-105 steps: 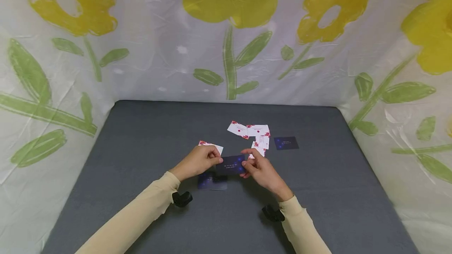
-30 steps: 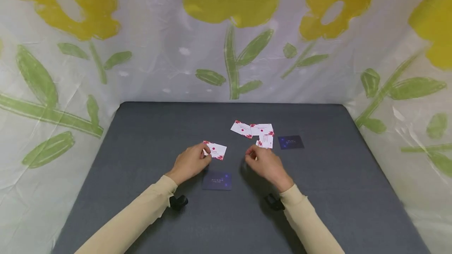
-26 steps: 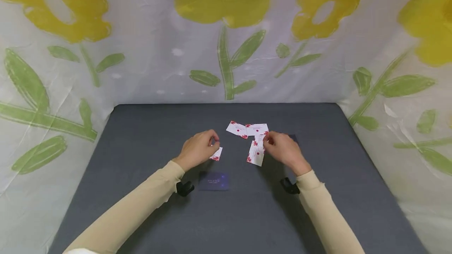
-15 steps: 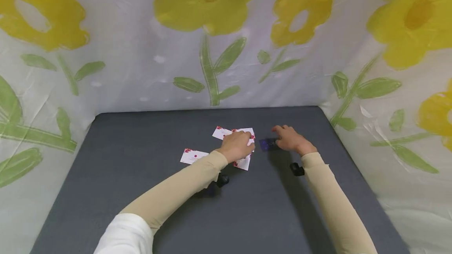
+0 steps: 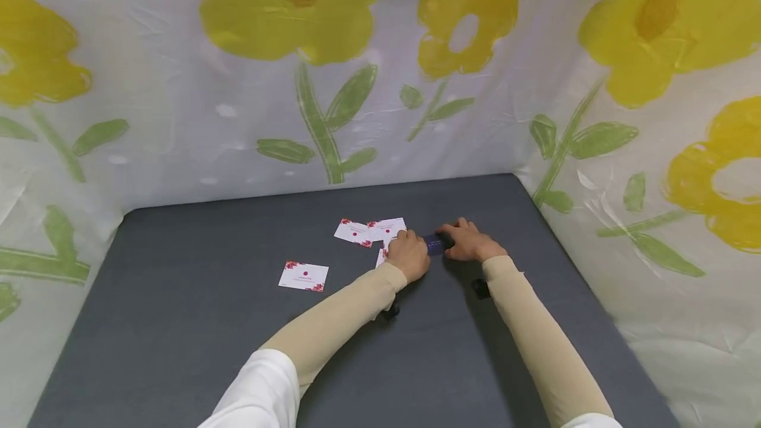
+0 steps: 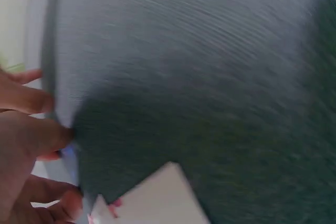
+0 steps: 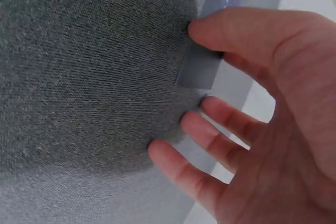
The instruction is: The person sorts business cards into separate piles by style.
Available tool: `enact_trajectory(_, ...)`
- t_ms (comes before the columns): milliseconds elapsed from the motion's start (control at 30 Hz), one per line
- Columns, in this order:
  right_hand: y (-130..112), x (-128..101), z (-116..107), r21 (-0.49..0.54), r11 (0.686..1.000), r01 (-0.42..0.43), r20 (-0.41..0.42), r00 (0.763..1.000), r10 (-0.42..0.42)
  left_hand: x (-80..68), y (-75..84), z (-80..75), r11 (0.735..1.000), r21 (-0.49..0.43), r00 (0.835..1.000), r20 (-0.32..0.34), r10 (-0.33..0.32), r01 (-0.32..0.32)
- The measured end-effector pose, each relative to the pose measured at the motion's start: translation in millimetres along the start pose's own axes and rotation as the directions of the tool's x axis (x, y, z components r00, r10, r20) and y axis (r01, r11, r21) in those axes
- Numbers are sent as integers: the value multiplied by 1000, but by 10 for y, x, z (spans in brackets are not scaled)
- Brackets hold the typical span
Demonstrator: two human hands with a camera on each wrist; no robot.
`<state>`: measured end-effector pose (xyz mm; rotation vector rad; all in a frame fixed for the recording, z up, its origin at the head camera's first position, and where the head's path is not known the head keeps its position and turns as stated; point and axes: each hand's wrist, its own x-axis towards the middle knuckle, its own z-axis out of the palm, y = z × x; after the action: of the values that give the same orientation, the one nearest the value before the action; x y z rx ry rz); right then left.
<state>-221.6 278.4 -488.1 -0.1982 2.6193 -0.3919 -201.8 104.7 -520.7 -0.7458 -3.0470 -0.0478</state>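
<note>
Item: small dark navy rectangular card (image 5: 435, 244), flat on the grey fabric-covered bench (image 5: 178, 322), right of centre. I log it lying between the two hands, long axis running 9 to 3 o'clock across my head view.

Left hand (image 5: 407, 256): at the card's 9 o'clock end, fingers curled over that edge; the wrist view is blurred, so I cannot tell whether it pinches the card or only rests on it.

Right hand (image 5: 470, 243): at the card's 3 o'clock end. In the right wrist view the thumb (image 7: 236, 32) presses down on the card (image 7: 207, 51), the other fingers (image 7: 220, 124) spread loose and straight just beside it, not closed round it. Both hands are about equally near; the card sits directly in the gap between them.

Other stock: loose group of white rectangular cards with red floral corners (image 5: 370, 231) at the left hand's 11 o'clock, touching and overlapping each other; one single white floral card (image 5: 304, 276) well apart at 9 o'clock.

Change against half a second ago: the left hand has slid off the white group toward 3 o'clock to meet the navy card; the right hand stays at that card. A second ago both hands worked nearer me, a navy card lying between them.
</note>
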Motion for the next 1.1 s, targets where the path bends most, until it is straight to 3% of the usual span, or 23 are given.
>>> enact_trajectory(167,-6,-2,-1,-43,999,9,-41,999,-11,-24,30,65,1000,14,999,-43,24,-24)
enact_trajectory(333,-2,-20,46,-70,996,59,-123,990,-68,6,13,61,999,-39,997,-70,30,-33)
enact_trajectory(467,28,-38,130,29,993,111,-223,970,-102,64,-70,43,992,-122,995,-102,-1,-11)
enact_trajectory(600,63,-78,232,154,975,157,-324,941,-100,90,-171,-13,974,-228,996,-91,-22,0)
enact_trajectory(700,-14,-73,235,193,962,194,-418,903,-99,69,-326,-126,964,-267,993,-111,-30,-1)
enact_trajectory(900,-355,-120,112,232,937,263,-609,790,-71,-92,-711,-527,946,-320,985,-172,-4,-52)
enact_trajectory(967,-497,-149,61,249,924,290,-624,778,-76,-182,-844,-660,935,-353,982,-185,-27,-40)
enact_trajectory(1100,-746,-227,-6,278,894,352,-617,778,-114,-384,-1074,-837,908,-419,980,-188,-68,-18)
